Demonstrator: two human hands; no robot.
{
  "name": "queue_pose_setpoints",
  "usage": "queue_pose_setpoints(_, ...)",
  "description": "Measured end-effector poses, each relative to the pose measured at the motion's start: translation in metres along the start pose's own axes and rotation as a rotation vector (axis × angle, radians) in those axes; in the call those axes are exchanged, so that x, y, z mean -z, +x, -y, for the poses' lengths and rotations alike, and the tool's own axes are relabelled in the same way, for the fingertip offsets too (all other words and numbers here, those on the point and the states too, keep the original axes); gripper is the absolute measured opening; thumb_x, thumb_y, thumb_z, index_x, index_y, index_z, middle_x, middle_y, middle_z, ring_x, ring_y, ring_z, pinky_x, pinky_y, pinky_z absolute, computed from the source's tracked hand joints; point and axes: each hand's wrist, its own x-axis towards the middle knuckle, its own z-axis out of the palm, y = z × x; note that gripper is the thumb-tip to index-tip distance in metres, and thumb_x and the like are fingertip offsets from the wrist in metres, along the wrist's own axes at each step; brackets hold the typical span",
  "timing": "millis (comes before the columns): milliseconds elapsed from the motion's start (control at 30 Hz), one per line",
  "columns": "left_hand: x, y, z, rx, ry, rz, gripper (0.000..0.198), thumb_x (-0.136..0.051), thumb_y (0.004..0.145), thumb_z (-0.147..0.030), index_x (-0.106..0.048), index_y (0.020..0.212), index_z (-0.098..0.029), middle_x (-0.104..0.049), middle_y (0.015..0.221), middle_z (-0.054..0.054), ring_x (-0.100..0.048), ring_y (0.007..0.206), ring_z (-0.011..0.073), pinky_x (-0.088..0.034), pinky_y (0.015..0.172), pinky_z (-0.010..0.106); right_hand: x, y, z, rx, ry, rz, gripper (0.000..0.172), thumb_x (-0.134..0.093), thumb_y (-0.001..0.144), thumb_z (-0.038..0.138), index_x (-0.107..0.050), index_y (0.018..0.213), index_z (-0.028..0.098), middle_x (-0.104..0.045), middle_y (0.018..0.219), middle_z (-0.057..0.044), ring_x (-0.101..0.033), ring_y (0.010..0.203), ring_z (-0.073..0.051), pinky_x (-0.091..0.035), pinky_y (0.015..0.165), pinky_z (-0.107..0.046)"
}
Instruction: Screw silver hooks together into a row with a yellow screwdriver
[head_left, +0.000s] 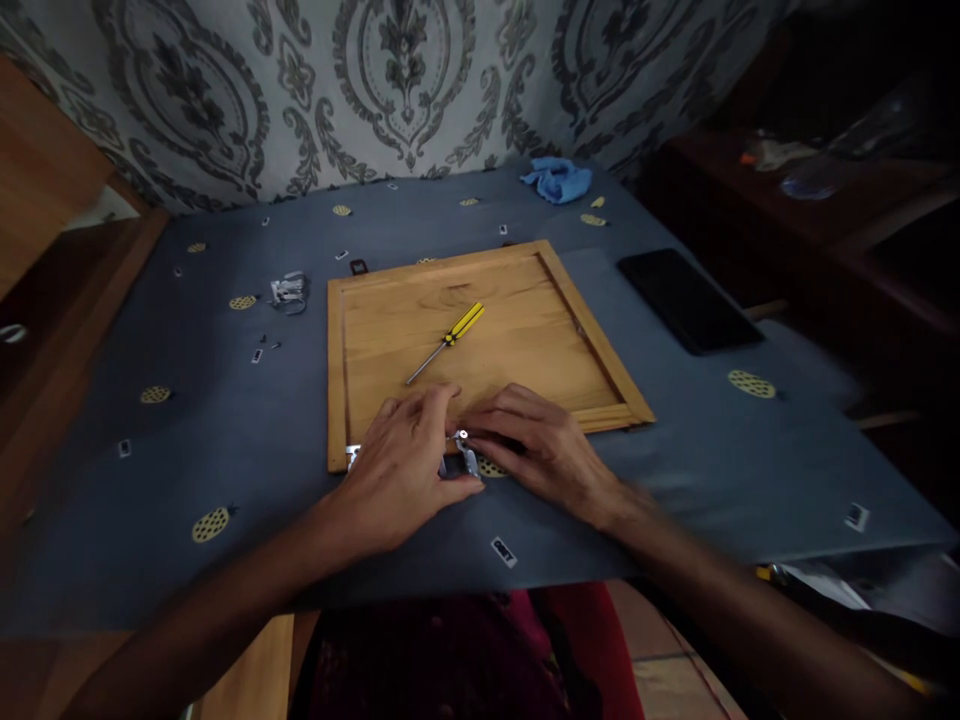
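A wooden cabinet door panel lies flat on a table covered with a blue cloth. A screwdriver with a yellow and black handle rests on the panel. My left hand and my right hand meet at the panel's near edge. Both have their fingers curled around a small metal hinge there. Another bit of metal shows at the panel's near left corner, beside my left hand.
A second metal hinge and small screws lie left of the panel. A dark phone is at the right, a crumpled blue cloth at the back. Patterned wall behind; dark furniture at right.
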Motion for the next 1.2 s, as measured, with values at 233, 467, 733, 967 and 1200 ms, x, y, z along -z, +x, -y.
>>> queue_pose_setpoints(233,-0.001,-0.001,0.0,0.016,-0.008,-0.004,0.073,-0.086,0.074,-0.027,-0.043,0.133,-0.019,-0.069,0.109,0.007,-0.065,0.107,0.0312,-0.05,0.095,0.048,0.023,0.014,-0.015,-0.022,-0.105,-0.048,0.018,-0.057,0.1,0.024,-0.071,0.11,0.018,-0.073,0.106,-0.011,-0.068,0.1,-0.022,-0.059,0.085,-0.04)
queue_pose_setpoints(467,-0.005,-0.002,0.002,0.017,-0.033,-0.031,0.075,-0.085,0.072,-0.025,-0.042,0.134,-0.021,-0.069,0.109,0.007,-0.064,0.109,0.031,-0.051,0.095,0.05,0.02,0.052,-0.058,-0.092,-0.423,0.072,0.043,-0.047,0.096,0.012,-0.06,0.136,0.017,-0.056,0.147,-0.019,-0.052,0.135,-0.032,-0.047,0.107,-0.059)
queue_pose_setpoints(733,-0.005,-0.002,0.0,0.031,-0.034,-0.025,0.077,-0.086,0.072,-0.025,-0.042,0.134,-0.021,-0.068,0.11,0.006,-0.063,0.111,0.0313,-0.05,0.097,0.05,0.023,0.061,-0.061,-0.132,-0.368,0.05,0.028,-0.054,0.093,0.015,-0.068,0.117,0.014,-0.065,0.111,-0.016,-0.061,0.103,-0.028,-0.053,0.093,-0.047)
queue_pose_setpoints(967,-0.002,-0.002,0.0,0.014,-0.047,-0.01,0.077,-0.086,0.073,-0.025,-0.041,0.135,-0.02,-0.068,0.111,0.007,-0.063,0.11,0.0319,-0.05,0.098,0.051,0.036,0.054,-0.067,-0.194,-0.094,-0.106,0.022,-0.063,0.093,0.039,-0.066,0.083,0.019,-0.064,0.084,-0.007,-0.059,0.077,-0.02,-0.05,0.071,-0.035)
queue_pose_setpoints(1200,-0.002,-0.001,0.0,0.019,-0.06,-0.012,0.078,-0.088,0.072,-0.024,-0.04,0.134,-0.019,-0.068,0.109,0.007,-0.063,0.108,0.0304,-0.05,0.096,0.048,0.057,0.051,-0.027,-0.265,0.453,-0.643,0.031,-0.064,0.094,0.051,-0.053,0.081,0.025,-0.067,0.077,0.0,-0.051,0.047,-0.01,-0.041,0.044,-0.026)
